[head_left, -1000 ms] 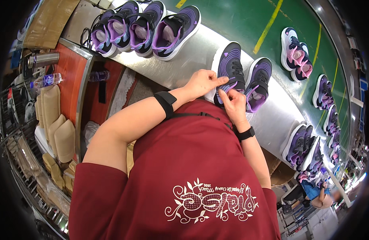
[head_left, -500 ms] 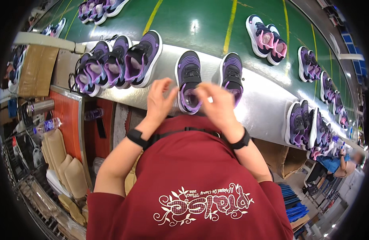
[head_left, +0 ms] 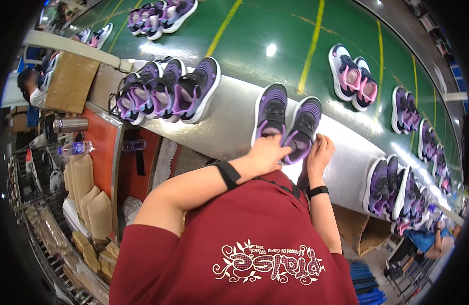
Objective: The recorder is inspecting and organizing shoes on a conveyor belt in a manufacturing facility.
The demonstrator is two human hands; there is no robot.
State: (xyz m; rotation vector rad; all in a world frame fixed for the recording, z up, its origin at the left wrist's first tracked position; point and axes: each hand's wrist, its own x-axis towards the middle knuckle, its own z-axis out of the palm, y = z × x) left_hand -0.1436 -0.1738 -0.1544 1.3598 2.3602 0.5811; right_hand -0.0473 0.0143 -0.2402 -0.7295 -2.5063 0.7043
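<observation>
Two black and purple strap sneakers stand close together on the metal ledge in front of me, toes pointing away. My left hand (head_left: 269,154) is closed on the heel of the left sneaker (head_left: 272,109), its fingers at the collar and its thumb reaching toward the other shoe. The right sneaker (head_left: 304,122) leans at a slight angle, its heel beside my left thumb. Against the outer side of that heel is my right hand (head_left: 320,155), fingers loosely bent and not wrapped round anything; whether it touches the shoe is hard to tell.
Several matching sneakers (head_left: 196,91) stand to the left on the metal ledge (head_left: 234,122), others (head_left: 379,185) at the right. Beyond lies a green surface with yellow lines (head_left: 260,30), bearing a white, navy and pink pair (head_left: 350,79). A cardboard box (head_left: 72,82) is at far left.
The right sneaker has come closer to the left one and turned at an angle. My left hand has moved right to the left sneaker's heel; my right hand has shifted to the right sneaker's outer side.
</observation>
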